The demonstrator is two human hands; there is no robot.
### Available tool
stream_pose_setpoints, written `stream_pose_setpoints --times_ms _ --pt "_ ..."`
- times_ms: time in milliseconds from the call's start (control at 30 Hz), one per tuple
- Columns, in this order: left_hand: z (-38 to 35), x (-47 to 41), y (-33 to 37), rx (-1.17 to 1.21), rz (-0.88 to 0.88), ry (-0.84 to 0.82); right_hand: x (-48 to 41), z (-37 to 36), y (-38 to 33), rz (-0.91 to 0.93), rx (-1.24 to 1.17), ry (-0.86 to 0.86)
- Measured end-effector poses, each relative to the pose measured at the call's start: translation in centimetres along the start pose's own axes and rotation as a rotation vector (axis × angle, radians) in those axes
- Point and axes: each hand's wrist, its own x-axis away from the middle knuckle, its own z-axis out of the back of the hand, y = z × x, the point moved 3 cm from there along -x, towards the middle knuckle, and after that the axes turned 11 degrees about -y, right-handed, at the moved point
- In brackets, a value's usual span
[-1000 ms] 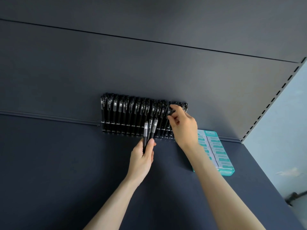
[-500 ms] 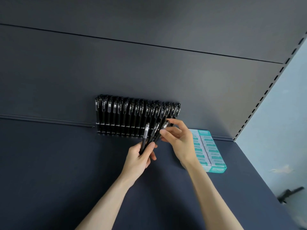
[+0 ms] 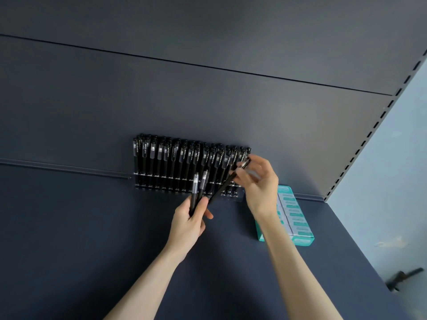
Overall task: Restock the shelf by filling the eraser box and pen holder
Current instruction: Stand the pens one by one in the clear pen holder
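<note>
A pen held slanted before the pen holder

One pen (image 3: pixel 227 181) is pinched by the right hand (image 3: pixel 258 181) at the pen holder (image 3: pixel 161 181) right end; two pens (image 3: pixel 198 190) are gripped by the left hand (image 3: pixel 189 222) below it; the eraser box (image 3: pixel 298 227) sits right of it

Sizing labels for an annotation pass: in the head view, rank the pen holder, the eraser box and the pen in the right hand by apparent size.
1. pen holder, widest by far.
2. eraser box, partly hidden behind the right forearm.
3. pen held by the right hand, long but thin.
</note>
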Motion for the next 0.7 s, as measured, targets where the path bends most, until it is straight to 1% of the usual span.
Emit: stream_pose_setpoints --times_ms 133,233,333,500,600,700 --pt "0.1 -0.2 -0.2 0.0 0.02 0.03 -1.9 0.9 -1.2 0.134 0.178 0.12" --pt "-0.1 -0.2 -0.2 -0.019 0.019 0.015 -2.6 0.9 -1.5 0.229 0.339 0.142" --pt "-0.1 -0.2 -0.3 -0.034 0.02 0.013 -2.9 0.7 -1.5 0.28 0.419 0.142" --pt "-0.1 -0.3 -0.4 -0.027 0.021 0.013 -3.2 0.3 -0.7 0.29 0.468 0.098" --pt "-0.1 -0.3 -0.4 -0.033 0.011 0.009 -3.2 -0.1 -0.3 0.312 0.538 0.079" --pt "-0.1 -0.3 -0.3 -0.046 0.007 0.003 -3.1 -0.4 0.1 0.285 0.581 0.059"
